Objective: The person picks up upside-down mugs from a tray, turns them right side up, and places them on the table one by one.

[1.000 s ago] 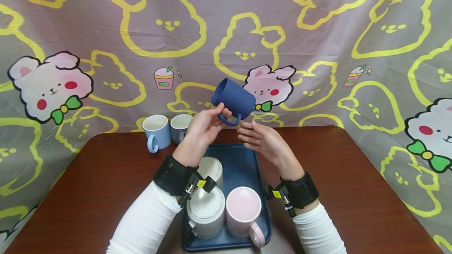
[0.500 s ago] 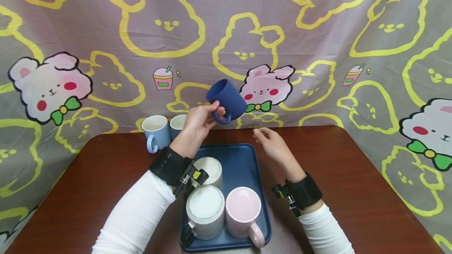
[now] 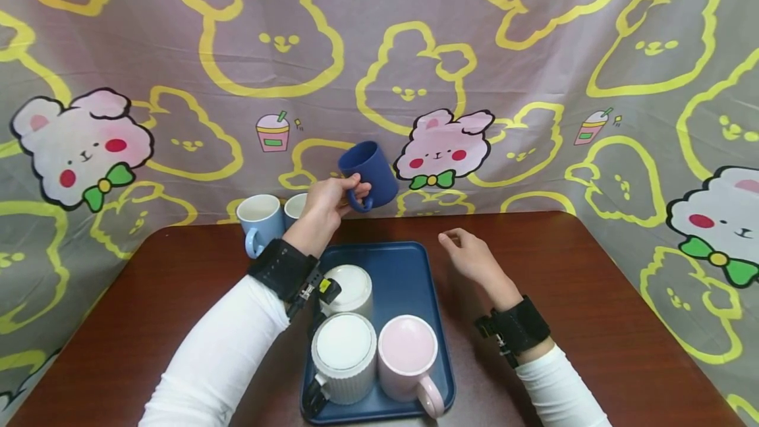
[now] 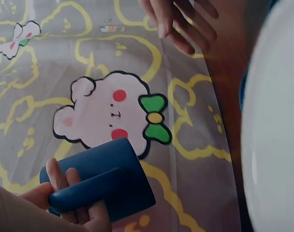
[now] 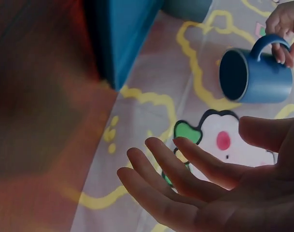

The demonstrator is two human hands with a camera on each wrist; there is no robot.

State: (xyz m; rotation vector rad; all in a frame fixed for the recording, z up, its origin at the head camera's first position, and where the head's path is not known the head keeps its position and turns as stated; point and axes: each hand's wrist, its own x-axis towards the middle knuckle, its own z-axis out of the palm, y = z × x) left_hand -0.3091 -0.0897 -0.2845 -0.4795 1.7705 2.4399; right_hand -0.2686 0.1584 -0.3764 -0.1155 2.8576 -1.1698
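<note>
My left hand (image 3: 323, 208) grips a dark blue mug (image 3: 379, 175) by its handle, with fingers passed through the loop. The mug is held in the air beyond the far edge of the tray, its mouth tipped up and to the left. In the right wrist view the dark mouth of this mug (image 5: 270, 79) shows. My right hand (image 3: 473, 259) holds nothing and hovers over the table, right of the tray; its fingers (image 5: 180, 174) are loosely extended. Below, on a blue tray (image 3: 403, 272), stand a pink mug (image 3: 409, 348), a ribbed grey mug (image 3: 345, 354) and a white mug (image 3: 352, 285), bases up.
A light blue mug (image 3: 262, 216) and a grey mug (image 3: 294, 206) stand upright at the back left, the grey one partly hidden by my left hand. A patterned cloth (image 3: 528, 117) hangs behind the brown table (image 3: 563, 269).
My left hand has carried the blue mug left and slightly down, turning its mouth more upward. My right hand has withdrawn from beside the mug, moving right and down.
</note>
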